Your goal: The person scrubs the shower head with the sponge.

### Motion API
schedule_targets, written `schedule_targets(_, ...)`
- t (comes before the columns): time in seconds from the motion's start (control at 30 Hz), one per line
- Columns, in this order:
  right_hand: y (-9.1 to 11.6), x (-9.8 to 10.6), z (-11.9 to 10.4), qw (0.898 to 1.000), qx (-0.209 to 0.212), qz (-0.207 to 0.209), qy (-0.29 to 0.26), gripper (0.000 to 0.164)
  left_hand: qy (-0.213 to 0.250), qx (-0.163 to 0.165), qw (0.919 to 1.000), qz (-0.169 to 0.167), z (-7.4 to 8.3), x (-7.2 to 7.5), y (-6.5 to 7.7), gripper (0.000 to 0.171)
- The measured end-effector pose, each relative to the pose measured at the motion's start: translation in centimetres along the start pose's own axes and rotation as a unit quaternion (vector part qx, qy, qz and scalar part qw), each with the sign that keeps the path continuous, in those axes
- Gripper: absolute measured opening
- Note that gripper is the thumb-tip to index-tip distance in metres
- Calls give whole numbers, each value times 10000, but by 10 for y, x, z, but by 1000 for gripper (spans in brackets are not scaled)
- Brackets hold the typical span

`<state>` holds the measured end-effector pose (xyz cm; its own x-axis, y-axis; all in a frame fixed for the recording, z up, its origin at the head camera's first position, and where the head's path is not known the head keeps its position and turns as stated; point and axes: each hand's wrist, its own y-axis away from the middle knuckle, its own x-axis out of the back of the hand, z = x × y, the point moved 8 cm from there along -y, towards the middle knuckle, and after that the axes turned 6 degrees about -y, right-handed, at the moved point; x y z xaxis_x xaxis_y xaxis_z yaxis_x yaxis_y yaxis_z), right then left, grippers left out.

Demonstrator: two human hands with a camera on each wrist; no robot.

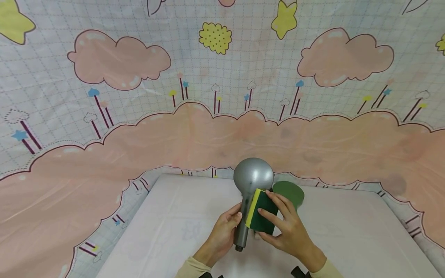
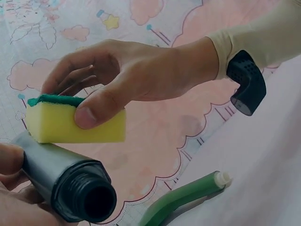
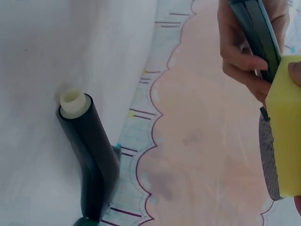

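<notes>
A silver-grey shower head (image 1: pixel 253 175) is held upright by its handle in my left hand (image 1: pixel 224 231), the round head pointing away. The threaded end of the handle (image 2: pixel 91 197) faces the left wrist camera. My right hand (image 1: pixel 290 227) grips a yellow sponge (image 2: pixel 75 122) with a dark green scouring side (image 1: pixel 264 214). Its yellow side lies against the handle, just below the round head. Only part of the sponge shows in the right wrist view, at the right edge.
Behind the right hand, a green shower head (image 1: pixel 290 193) lies on the white table (image 1: pixel 167 216), its handle end (image 2: pixel 193 190) showing a pale threaded tip. A cloth printed with clouds and stars (image 1: pixel 121 61) hangs behind and surrounds the table.
</notes>
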<state>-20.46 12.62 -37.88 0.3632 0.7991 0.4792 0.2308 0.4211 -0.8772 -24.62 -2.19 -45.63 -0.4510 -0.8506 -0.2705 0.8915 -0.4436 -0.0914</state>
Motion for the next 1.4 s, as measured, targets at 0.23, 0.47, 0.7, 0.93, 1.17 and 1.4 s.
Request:
schedule_targets(0.23,-1,9,11,9997,-65,175,149,49,-239,118,9996,125,-3,6,3,57)
schedule_targets(0.47,0,20,23,9987,-308,318,242,50,-465,154,9988,52,-4,9,6,56)
schedule_targets(0.7,5,25,31,9970,-600,394,274,52,-406,118,9989,-192,-7,6,5,53)
schedule_targets(0.93,7,22,30,9963,-739,393,171,52,-110,205,9992,-330,-8,2,5,53)
schedule_targets(1.17,3,13,20,9976,-629,282,104,51,67,465,9988,-151,-9,0,4,58)
schedule_targets(1.4,2,5,13,9984,-550,127,-7,51,371,492,9980,-126,-4,-3,4,56)
